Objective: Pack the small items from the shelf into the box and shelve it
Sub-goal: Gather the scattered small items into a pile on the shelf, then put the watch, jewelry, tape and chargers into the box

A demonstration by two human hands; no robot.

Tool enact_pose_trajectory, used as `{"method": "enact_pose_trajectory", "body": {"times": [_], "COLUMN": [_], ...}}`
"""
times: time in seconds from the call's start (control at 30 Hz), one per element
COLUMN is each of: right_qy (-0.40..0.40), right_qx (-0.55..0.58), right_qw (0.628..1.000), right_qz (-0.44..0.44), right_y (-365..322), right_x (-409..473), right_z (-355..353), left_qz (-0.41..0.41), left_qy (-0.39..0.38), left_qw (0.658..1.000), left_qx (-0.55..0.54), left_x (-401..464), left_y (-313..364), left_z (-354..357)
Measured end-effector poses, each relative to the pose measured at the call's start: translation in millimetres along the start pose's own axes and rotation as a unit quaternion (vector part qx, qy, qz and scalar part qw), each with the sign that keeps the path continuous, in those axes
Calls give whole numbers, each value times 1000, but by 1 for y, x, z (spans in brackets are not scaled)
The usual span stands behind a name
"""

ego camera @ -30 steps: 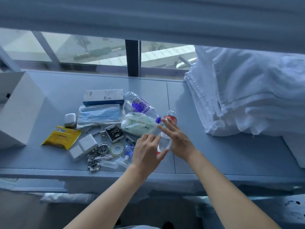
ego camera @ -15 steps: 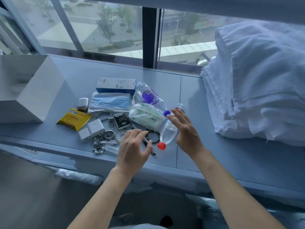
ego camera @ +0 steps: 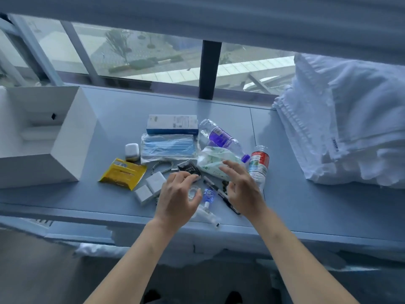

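Small items lie in a cluster on the grey shelf [ego camera: 306, 200]: a blue-white carton [ego camera: 172, 123], a mask pack [ego camera: 167, 147], a purple-label bottle [ego camera: 221, 138], a tissue pack [ego camera: 208, 161], a red-label bottle [ego camera: 258, 165], an earbud case [ego camera: 132, 151], a yellow packet [ego camera: 122, 173], white chargers [ego camera: 151, 186], a tape roll [ego camera: 194, 192] and a pen [ego camera: 217, 189]. The white box [ego camera: 65, 150] stands open at the left. My left hand [ego camera: 177, 198] hovers with loosely curled fingers over the tape roll, its fingertips at a small black box [ego camera: 188, 168]. My right hand [ego camera: 243, 189] is spread over the tissue pack and pen, holding nothing.
A tall stack of folded white towels [ego camera: 350, 119] fills the shelf's right end. A window with a dark post [ego camera: 209, 69] runs behind the shelf. The shelf's front edge [ego camera: 87, 213] lies just below the items, and a small tube [ego camera: 208, 213] rests close to it.
My right hand has come off the red-label bottle and moved left over the tissue pack. My left hand has shifted over the tape roll. The view has swung about.
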State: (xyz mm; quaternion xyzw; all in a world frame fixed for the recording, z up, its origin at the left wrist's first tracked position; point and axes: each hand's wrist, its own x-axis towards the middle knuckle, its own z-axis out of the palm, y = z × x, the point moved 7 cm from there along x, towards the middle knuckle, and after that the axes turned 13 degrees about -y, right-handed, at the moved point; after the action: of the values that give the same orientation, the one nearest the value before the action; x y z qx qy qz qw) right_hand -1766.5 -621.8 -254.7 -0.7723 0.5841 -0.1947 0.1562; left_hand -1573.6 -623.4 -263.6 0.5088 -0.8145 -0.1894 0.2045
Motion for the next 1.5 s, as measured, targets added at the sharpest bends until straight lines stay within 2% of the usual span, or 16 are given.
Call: {"method": "enact_pose_trajectory", "body": {"times": [0.2, 0.37, 0.53, 0.8, 1.2, 1.5], "right_qy": [22, -37, -84, -77, -62, -57], "right_qx": [-22, -35, -54, -56, -27, -21], "right_qw": [997, 988, 982, 979, 977, 981], "right_qz": [76, 143, 159, 182, 202, 184], "right_y": [-11, -7, -4, 7, 24, 25], "right_x": [-32, -52, -48, -44, -47, -48], "right_z": [15, 24, 29, 36, 27, 13], "left_qz": [75, 138, 145, 134, 114, 124], "left_qy": [-53, -96, -158, -228, -236, -221], "left_qw": [996, 986, 976, 958, 954, 960], "left_qx": [-16, -11, 25, 107, 149, 118], "left_x": [9, 23, 40, 48, 60, 64], "left_y": [-6, 10, 28, 36, 45, 53], "left_z": [13, 28, 45, 71, 81, 75]}}
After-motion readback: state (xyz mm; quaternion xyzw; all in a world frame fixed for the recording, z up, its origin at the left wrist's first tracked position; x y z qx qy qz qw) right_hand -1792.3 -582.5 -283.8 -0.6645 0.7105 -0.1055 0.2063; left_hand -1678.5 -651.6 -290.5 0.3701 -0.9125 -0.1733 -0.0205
